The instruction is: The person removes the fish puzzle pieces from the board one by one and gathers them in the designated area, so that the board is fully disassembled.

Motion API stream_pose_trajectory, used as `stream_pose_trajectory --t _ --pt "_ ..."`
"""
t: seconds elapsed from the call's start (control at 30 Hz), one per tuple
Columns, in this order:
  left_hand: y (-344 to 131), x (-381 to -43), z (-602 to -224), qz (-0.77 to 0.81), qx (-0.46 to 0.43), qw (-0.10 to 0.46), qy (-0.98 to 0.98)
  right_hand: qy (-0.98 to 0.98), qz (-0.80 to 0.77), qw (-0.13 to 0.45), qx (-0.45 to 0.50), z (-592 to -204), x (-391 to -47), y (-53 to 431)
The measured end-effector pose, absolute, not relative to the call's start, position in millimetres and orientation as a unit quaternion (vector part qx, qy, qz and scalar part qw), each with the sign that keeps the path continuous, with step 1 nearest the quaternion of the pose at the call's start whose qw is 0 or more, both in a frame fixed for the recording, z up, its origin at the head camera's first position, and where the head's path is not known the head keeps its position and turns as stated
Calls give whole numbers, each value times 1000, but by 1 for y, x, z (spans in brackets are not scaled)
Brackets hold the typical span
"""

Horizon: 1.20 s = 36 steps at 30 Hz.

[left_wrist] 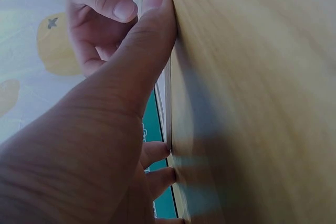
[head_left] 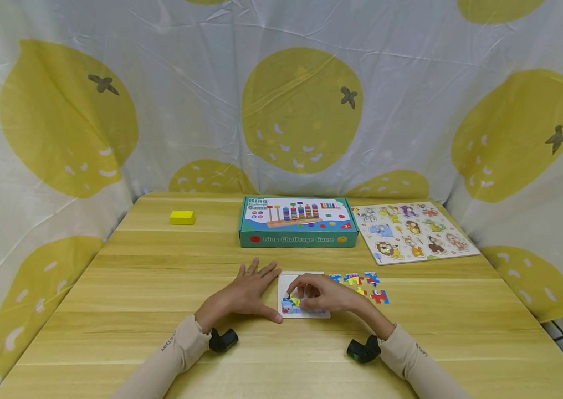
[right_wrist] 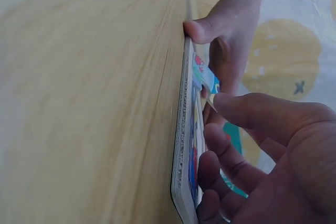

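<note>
Head view: we are seeing the left hand point(head_left: 244, 292) resting with spread, straightened fingers along the left edge of a puzzle tray point(head_left: 289, 279), which is lying at the near middle of the table point(head_left: 122, 316). Above the tray's near left part, the right hand point(head_left: 325, 292) is curling and pinching a tilted puzzle piece point(right_wrist: 206, 78) between thumb and finger. Loose pieces point(head_left: 379, 297) are lying just right of the tray; a game box point(head_left: 286, 239) is standing beyond.

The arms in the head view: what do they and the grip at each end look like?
Both wear long beige sleeves with small dark lettering. A stubby black device sits at each sleeve's end, no cable showing. The left grip and right grip are ungloved human hands.
</note>
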<state>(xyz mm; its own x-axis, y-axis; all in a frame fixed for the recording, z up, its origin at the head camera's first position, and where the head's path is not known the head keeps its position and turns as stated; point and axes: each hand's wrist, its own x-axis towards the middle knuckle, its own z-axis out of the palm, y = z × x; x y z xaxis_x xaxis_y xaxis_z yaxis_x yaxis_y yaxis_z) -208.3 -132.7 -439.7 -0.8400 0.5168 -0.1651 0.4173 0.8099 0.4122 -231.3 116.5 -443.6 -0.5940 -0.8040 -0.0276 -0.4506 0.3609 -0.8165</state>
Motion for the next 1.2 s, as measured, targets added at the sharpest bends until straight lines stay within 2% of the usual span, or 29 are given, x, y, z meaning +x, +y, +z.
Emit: stream_pose_trajectory --t 0.5,0.97,1.2 --pt "-133 -210 -442 181 250 131 942 772 -440 204 -410 -446 -230 108" --pt "-132 -209 -439 181 250 131 942 784 -448 197 -381 -446 -229 105" --pt "-132 -210 -441 179 251 132 942 789 -450 192 -372 -421 -216 106"
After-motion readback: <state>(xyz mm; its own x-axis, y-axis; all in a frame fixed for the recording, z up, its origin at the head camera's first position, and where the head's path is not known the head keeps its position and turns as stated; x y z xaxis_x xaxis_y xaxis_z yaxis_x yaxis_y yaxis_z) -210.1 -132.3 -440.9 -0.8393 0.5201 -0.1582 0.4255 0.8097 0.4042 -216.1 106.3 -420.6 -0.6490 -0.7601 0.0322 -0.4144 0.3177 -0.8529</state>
